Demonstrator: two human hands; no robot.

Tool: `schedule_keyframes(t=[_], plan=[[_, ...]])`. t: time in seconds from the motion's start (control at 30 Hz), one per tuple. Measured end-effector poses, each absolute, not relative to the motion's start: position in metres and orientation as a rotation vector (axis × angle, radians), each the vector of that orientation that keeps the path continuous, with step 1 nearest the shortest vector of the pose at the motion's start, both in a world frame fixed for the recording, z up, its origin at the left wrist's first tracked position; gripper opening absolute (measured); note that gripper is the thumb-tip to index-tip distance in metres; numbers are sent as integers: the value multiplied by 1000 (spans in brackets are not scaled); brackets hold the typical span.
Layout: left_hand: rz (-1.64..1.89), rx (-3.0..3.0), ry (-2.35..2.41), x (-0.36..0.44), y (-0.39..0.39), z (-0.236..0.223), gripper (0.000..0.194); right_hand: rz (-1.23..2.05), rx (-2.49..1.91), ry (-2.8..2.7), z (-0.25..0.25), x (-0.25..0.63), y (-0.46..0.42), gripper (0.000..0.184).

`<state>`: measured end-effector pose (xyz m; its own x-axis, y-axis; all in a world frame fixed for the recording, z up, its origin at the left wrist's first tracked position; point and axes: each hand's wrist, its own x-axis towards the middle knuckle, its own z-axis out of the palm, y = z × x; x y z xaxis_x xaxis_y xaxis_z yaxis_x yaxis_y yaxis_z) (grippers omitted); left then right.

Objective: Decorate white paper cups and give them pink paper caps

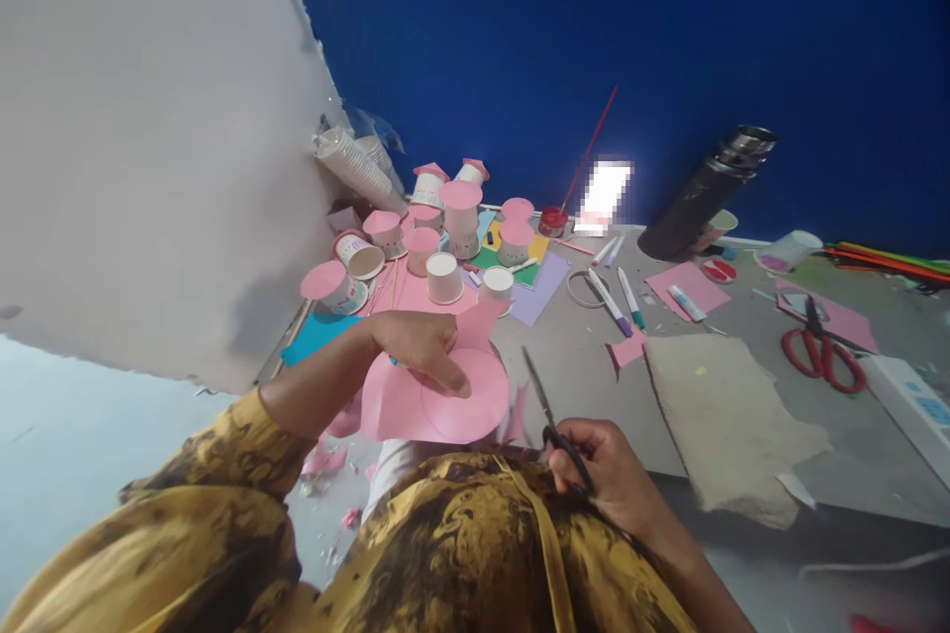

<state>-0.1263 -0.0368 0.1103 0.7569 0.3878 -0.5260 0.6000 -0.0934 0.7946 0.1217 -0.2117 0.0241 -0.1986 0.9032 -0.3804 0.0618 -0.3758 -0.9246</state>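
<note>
My left hand (423, 346) grips a sheet of pink paper (393, 401) near the table's front edge, its thumb pressed on top. A round outline shows on the paper, whose right side is cut to a curve; fingers under it are hidden. Black-handled scissors (549, 410) are in my right hand (598, 465), fingers through the handles and blades pointing up and away. The blades look closed and stand apart from the paper. A narrow pink paper strip (518, 412) lies between the paper and the scissors.
White paper cups with pink paper tops (461, 218) crowd the back left. Markers (610, 302), a beige cloth (719, 415) and red-handled scissors (822, 356) lie to the right. A dark flask (702, 198) stands by the blue wall. Paper scraps (327, 460) litter the floor.
</note>
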Motion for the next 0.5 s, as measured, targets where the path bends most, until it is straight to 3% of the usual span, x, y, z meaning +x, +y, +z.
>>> schedule_keyframes(t=[0.13, 0.37, 0.5], plan=[[-169, 1743, 680, -108, -30, 112, 59, 1365, -1276, -1058, 23, 129, -192, 47], [-184, 1809, 683, -60, -13, 121, 55, 1319, -1231, -1051, 38, 118, -150, 37], [350, 1310, 652, -67, -12, 116, 44, 1049, -1193, -815, 29, 122, -141, 36]])
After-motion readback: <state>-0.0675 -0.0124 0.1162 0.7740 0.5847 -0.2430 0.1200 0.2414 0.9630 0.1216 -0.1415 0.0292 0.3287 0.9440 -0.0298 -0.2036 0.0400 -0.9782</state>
